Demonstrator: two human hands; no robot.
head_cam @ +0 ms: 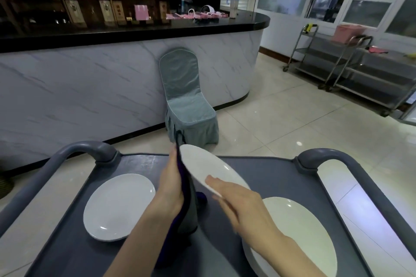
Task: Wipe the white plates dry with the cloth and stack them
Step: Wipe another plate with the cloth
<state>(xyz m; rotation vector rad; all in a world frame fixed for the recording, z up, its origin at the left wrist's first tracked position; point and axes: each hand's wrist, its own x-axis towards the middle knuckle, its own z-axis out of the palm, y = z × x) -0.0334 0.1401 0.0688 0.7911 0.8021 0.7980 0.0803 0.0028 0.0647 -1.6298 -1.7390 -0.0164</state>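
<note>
At 5 o'clock, closest in, the plate stack (299,231) sits on the cart tray (270,173), its rim near the tray's right edge. The right hand (238,200) pinches the near rim of the tilted plate (209,166), thumb on top, holding it raised over the tray's centre. The left hand (171,184), fingers straight, presses the dark cloth (190,207) against that plate's left side, and the cloth hangs down to the tray. At 8 o'clock a single plate (117,207) lies flat, apart from the others. Bare tray shows toward 12 o'clock between the left handle loop (85,147) and the right handle loop (333,155). A covered chair (186,96) stands beyond.
</note>
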